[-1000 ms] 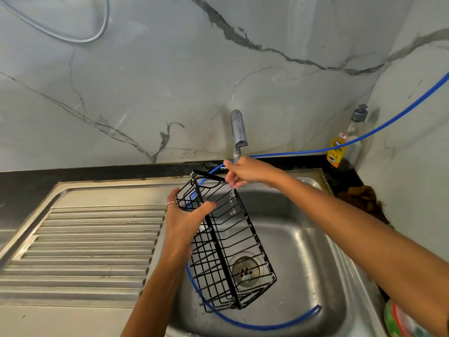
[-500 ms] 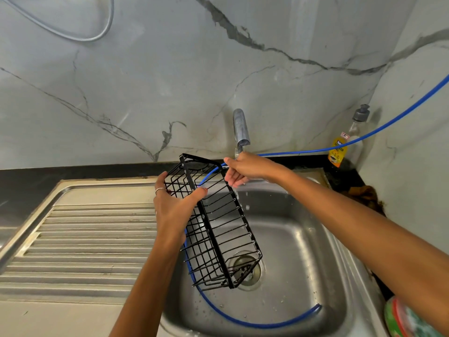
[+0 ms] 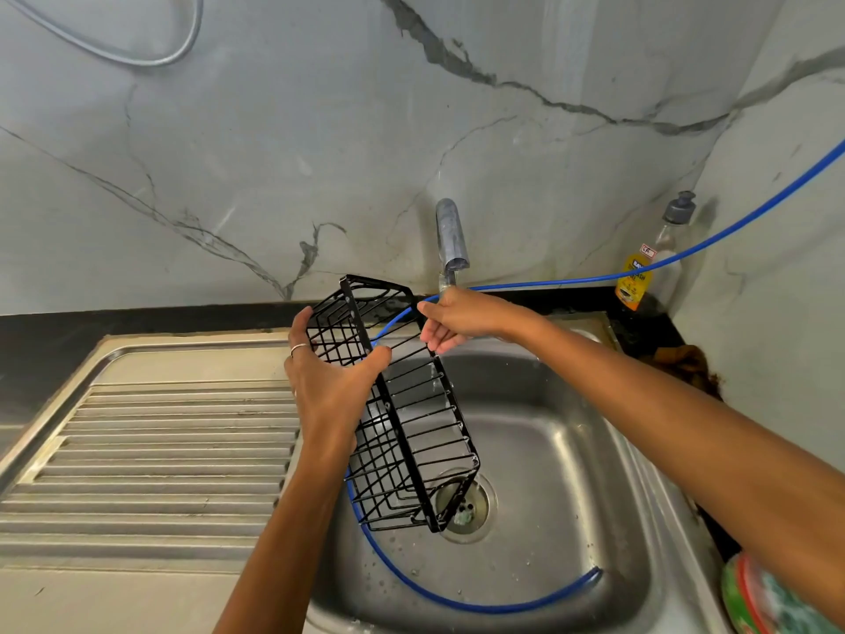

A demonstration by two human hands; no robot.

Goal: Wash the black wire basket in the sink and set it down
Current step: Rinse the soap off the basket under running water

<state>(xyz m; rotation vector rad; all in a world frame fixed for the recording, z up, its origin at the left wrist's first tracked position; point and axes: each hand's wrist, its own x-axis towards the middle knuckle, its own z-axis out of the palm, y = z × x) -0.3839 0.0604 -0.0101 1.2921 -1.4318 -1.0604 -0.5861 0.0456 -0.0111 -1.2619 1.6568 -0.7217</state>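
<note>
Black wire basket (image 3: 402,418) tilted over sink (image 3: 571,473), off bottom. Left hand (image 3: 329,386) fingers clamp rim; right hand (image 3: 462,320) fingers curl at far end below tap (image 3: 450,240), grip unclear. Judgement: drain, avoid blue hose (image 3: 457,599), then set down.

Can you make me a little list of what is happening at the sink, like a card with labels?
place: steel sink with a ridged draining board beside it
basket: black wire basket, held tilted above the sink
left hand: left hand grips the basket's side
right hand: right hand is by the tap, at the basket's top end
hose: blue hose curls through the sink
soap: bottle in the back corner
water: cannot tell if it is running
</note>
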